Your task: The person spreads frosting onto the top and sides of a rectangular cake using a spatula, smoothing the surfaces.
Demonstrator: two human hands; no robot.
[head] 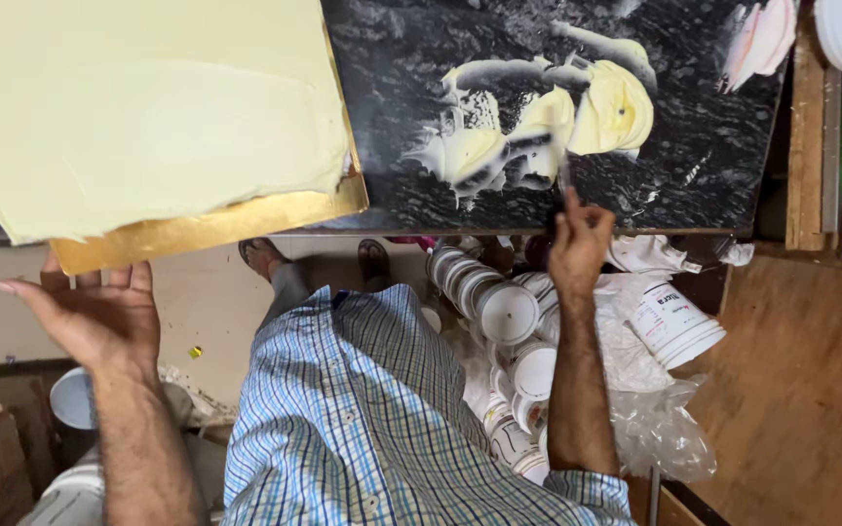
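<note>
The head camera looks straight down. The left hand point(99, 317) is open, fingers spread, palm up under the corner of a gold cake board point(216, 226) that sticks out past the counter edge. On the board sits a big square cake point(138, 107) covered in pale yellow cream. The cream looks smooth and soft, with faint flat strokes in it.

The right hand point(577, 244) is closed in a pinch on the handle of a thin tool point(565, 177). Its blade points up at blobs of cream point(548, 122) smeared on the black stone counter point(421, 195). I cannot tell for sure what tool it is; it looks like a flat spreading knife.

To do this well, I think the left hand should keep the board level, so the cake does not tip. The knife should scoop a small bit of cream, with the blade held flat.

The counter is dark, shiny and speckled. Below it lie white plastic tubs point(504, 312) and crinkly clear plastic bags point(660, 429). The person wears a blue checked shirt point(363, 419). The floor at the right is brown wood point(811, 390).
</note>
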